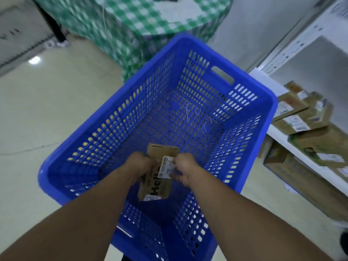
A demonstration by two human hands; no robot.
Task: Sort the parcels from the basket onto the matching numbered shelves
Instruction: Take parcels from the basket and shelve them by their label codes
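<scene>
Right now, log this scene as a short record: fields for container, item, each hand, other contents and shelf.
container: blue perforated plastic basket
item: small brown cardboard parcel, printed "Hello", white label on top, held low inside the basket
left hand: grips the parcel's left side
right hand: pinches the parcel at its label
other contents: thin white threads; no second parcel visible
shelf: white metal shelf at right, bearing stacked brown cardboard parcels

floor: glossy cream tiled floor [47, 113], 9 o'clock | light: 1 bright white glare spot [34, 59] on the tiles, 10 o'clock | furniture: table draped in green-and-white checked cloth [131, 25], 12 o'clock; black upright leg [58, 32], 11 o'clock; white perforated-metal shelving unit [297, 44], 2 o'clock | cable: thin dark cable [28, 149] on the floor, 9 o'clock
</scene>
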